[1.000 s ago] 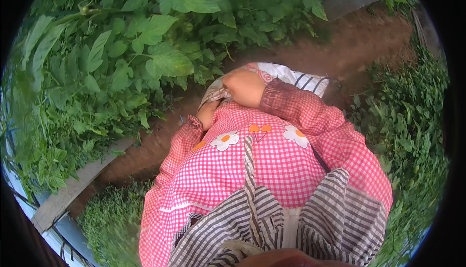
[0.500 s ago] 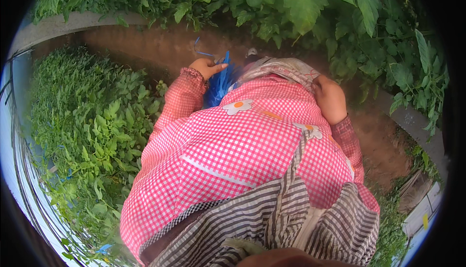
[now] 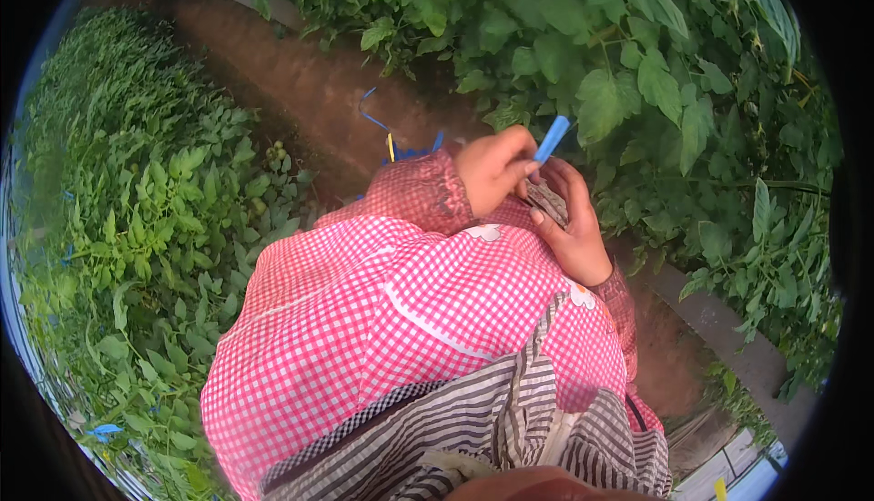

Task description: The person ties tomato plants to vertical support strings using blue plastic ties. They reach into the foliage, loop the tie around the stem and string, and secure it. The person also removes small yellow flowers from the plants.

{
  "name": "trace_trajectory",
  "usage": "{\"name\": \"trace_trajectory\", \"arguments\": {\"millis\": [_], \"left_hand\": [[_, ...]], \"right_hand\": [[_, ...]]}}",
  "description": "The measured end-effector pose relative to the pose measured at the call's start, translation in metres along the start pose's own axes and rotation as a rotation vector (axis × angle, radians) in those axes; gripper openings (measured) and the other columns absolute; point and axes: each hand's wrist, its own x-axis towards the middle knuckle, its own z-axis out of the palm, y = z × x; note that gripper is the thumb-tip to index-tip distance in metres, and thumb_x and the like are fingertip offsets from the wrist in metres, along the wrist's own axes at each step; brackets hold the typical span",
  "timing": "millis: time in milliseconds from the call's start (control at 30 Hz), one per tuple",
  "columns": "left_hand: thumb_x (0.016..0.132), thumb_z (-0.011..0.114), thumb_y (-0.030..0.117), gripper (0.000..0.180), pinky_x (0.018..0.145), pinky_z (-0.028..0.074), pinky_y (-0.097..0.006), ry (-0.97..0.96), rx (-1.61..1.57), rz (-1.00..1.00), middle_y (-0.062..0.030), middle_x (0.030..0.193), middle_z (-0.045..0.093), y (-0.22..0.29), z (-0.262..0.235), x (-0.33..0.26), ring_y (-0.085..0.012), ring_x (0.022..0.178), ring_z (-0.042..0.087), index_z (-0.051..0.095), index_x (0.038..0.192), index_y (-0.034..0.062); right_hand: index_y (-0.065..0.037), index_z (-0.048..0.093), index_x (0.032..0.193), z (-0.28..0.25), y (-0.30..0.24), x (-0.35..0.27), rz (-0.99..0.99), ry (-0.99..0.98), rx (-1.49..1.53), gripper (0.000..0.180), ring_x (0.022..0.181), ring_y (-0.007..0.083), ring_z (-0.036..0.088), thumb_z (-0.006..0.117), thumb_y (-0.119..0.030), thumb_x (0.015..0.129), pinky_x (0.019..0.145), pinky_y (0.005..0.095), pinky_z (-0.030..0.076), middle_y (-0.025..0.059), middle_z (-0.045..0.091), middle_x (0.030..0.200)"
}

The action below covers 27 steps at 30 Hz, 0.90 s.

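In front of my waist, my left hand (image 3: 499, 169) pinches a flat blue plastic strip (image 3: 552, 140) between thumb and fingers, its end pointing up and to the right. My right hand (image 3: 583, 232) is close beside it on the right, with fingers curled and thumb bent inward. Something small and dark shows between the two hands, too little to name. Greyish patterned cloth (image 3: 549, 202) lies behind the right thumb and fingers. More blue strips (image 3: 414, 151) stick out past my left sleeve, mostly hidden by it.
Leafy green plants (image 3: 173, 182) fill the left side, and taller ones (image 3: 610, 73) rise at the far right. Between them runs a brown soil path (image 3: 300, 82). Grey edging (image 3: 728, 319) borders it at right. A thin blue strip (image 3: 371, 110) and a yellow piece (image 3: 391, 146) show near my left sleeve.
My left hand has moved right from the blue bundle, carrying one blue strip. My right hand has moved inward from the cloth's right edge, and both hands now meet. The view has turned.
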Motion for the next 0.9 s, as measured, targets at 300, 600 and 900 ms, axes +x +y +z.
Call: {"name": "trace_trajectory", "arguments": {"millis": [300,600,900], "left_hand": [[0.097,0.045,0.008,0.012,0.077,0.051,-0.028,0.017,-0.462,0.277,-0.0100,0.097,0.059,0.019,0.009,-0.013,-0.0137,0.085,0.062,0.041,0.106,0.0015],[0.091,0.058,0.013,0.028,0.063,0.046,-0.027,0.123,-0.538,0.407,-0.0091,0.091,0.053,0.059,-0.022,0.007,-0.0158,0.074,0.052,0.045,0.116,0.0097],[0.083,0.068,0.011,0.031,0.059,0.043,-0.024,0.008,-0.007,0.148,-0.0026,0.077,0.052,0.110,0.013,0.040,-0.0113,0.067,0.052,0.053,0.107,-0.0001]], "right_hand": [[-0.001,0.039,0.126,0.009,-0.013,0.008,0.168,-0.233,0.613,0.036,0.119,0.0145,0.043,0.053,-0.011,0.094,0.101,0.0301,0.035,0.0061,0.049,0.123],[-0.003,0.058,0.100,-0.033,-0.045,0.007,-0.153,0.136,0.038,0.020,0.079,0.0188,0.059,0.051,-0.021,0.093,0.073,0.0314,0.047,0.0095,0.060,0.085],[-0.002,0.059,0.095,-0.070,-0.032,-0.018,-0.130,0.521,0.189,0.018,0.069,0.0135,0.057,0.055,-0.018,0.091,0.065,0.0277,0.046,0.0067,0.060,0.080]]}}
